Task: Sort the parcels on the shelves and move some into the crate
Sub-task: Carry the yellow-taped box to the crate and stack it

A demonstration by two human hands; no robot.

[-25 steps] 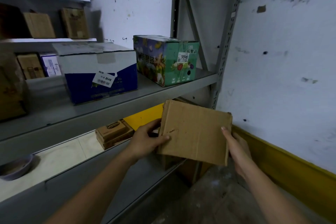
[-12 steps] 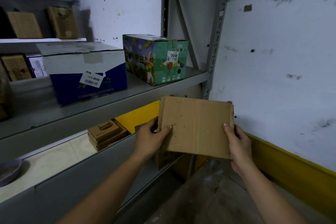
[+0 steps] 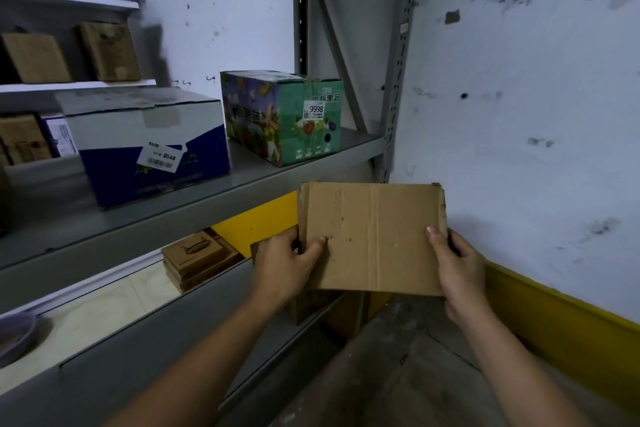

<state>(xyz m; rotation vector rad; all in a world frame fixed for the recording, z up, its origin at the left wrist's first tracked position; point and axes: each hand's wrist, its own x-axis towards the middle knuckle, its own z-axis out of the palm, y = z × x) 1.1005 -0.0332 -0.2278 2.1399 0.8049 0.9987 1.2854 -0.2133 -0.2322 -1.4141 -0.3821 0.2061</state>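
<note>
A plain brown cardboard parcel is held up in front of the grey metal shelf unit, its broad face toward me. My left hand grips its left edge, thumb on the front. My right hand grips its right edge, thumb on the front. On the middle shelf stand a white-and-blue box with a label and a green printed fruit box marked 9998. No crate is in view.
Small brown boxes lie behind the lower shelf. More brown parcels stand on the upper left shelves. A dark bowl sits at far left. A white wall with a yellow base band closes the right side.
The parcel has risen slightly and turned more upright and square to me, with both hands keeping their grip on its edges. The view has shifted a little.
</note>
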